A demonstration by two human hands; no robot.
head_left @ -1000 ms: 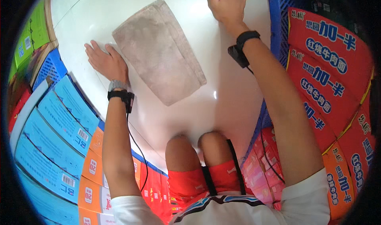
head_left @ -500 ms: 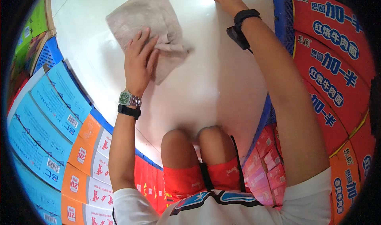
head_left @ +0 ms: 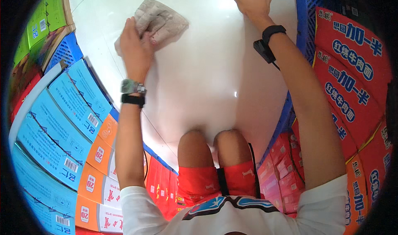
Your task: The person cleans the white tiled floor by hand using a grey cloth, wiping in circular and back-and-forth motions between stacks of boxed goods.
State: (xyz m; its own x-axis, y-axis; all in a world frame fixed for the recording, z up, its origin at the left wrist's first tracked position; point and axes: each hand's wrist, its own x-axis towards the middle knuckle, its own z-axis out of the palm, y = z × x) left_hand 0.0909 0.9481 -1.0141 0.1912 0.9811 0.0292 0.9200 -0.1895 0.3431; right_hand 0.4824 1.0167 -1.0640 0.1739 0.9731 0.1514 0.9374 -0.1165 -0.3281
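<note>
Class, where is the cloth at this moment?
In the head view, the cloth is bunched at the left hand, upper left of centre, on the white floor.

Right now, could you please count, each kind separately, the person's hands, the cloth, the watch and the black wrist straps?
Hands: 2, the left hand and the right hand
Cloth: 1, the greyish cloth
Watch: 1, the metal wristwatch
Black straps: 2, the left wrist strap and the right wrist strap
Total: 6

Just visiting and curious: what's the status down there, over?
Left hand on bunched greyish cloth. Right hand apart from cloth, near picture's top edge. Boxes along both sides, none touching cloth.
</note>
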